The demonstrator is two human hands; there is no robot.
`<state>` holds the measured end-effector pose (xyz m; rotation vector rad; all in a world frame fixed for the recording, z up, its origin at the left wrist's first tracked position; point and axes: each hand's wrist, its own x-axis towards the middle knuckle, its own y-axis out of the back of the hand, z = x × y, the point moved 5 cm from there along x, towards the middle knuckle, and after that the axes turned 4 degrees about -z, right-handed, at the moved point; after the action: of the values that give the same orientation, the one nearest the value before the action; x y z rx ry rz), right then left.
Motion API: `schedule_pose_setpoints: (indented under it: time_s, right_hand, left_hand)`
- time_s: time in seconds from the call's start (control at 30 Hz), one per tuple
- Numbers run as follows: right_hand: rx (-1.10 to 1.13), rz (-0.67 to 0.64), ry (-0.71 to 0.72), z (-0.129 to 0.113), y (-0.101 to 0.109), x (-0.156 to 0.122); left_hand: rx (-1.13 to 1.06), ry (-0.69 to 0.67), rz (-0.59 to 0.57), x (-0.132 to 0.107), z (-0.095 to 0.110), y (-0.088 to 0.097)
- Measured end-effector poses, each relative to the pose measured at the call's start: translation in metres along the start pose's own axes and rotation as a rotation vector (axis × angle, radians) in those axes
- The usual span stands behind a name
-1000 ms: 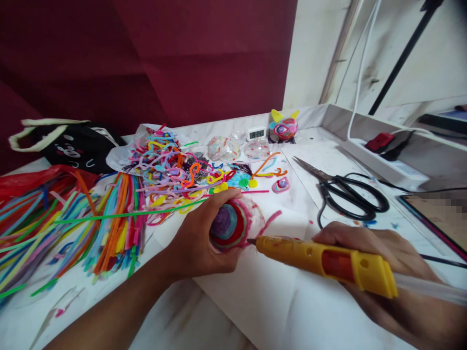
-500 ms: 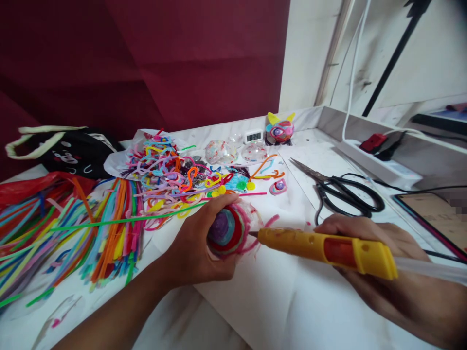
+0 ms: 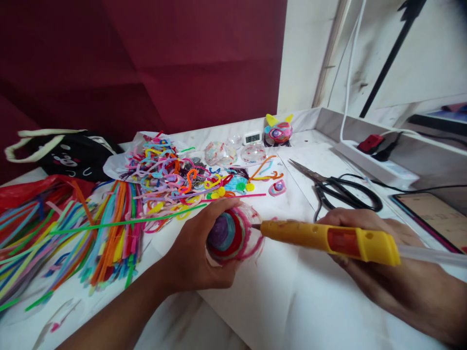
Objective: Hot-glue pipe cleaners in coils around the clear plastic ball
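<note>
My left hand (image 3: 199, 245) is wrapped round a clear plastic ball (image 3: 255, 214) partly covered with coiled pipe cleaners in purple, blue, red and pink. My right hand (image 3: 386, 262) grips a yellow hot glue gun (image 3: 310, 238), with a clear glue stick (image 3: 430, 253) coming out of its back end. The gun's dark nozzle points left and is at the pink edge of the coil; whether it touches cannot be made out. A small pink and purple coiled piece (image 3: 277, 187) lies on the white paper (image 3: 251, 301) beyond the ball.
Black-handled scissors (image 3: 339, 189) lie behind my right hand, near a power strip (image 3: 379, 163) and a phone (image 3: 430, 214). Bundled pipe cleaners (image 3: 113, 228) and a heap of bent pieces (image 3: 164, 170) cover the left. A decorated ball with yellow horns (image 3: 279, 131) stands at the back.
The glue gun's nozzle has shifted slightly up along the coil's pink edge. A loose pink pipe cleaner end beside the ball is now mostly hidden behind the gun.
</note>
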<state>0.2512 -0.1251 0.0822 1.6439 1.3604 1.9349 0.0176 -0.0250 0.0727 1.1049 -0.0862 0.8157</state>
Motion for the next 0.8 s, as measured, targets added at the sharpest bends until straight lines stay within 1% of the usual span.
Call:
schedule_pose_setpoints:
  time_s: [0.2,0.37,0.57,0.67,0.8]
  right_hand:
    - [-0.022,0.015,-0.019,0.0044,-0.001,-0.0028]
    - [-0.015,0.01,0.042,0.0048,0.0009,-0.0026]
    - [0.001,0.013,-0.028,0.0056,-0.0012,-0.0034]
    - [0.007,-0.005,-0.025,0.0044,-0.0035,-0.0054]
    - [0.002,0.003,-0.023,0.0046,-0.0032,-0.0072]
  left_hand:
    - [0.015,-0.018,-0.001,-0.0002,0.0002,0.0004]
    - [0.003,-0.026,-0.014,-0.0009,0.0008,0.0004]
    - [-0.015,-0.021,-0.024,-0.0007,0.0009,0.0006]
    - [-0.028,-0.018,-0.013,0.0005,0.0023,0.0011]
    - [-0.019,-0.053,-0.027,0.0019,0.0075,0.0004]
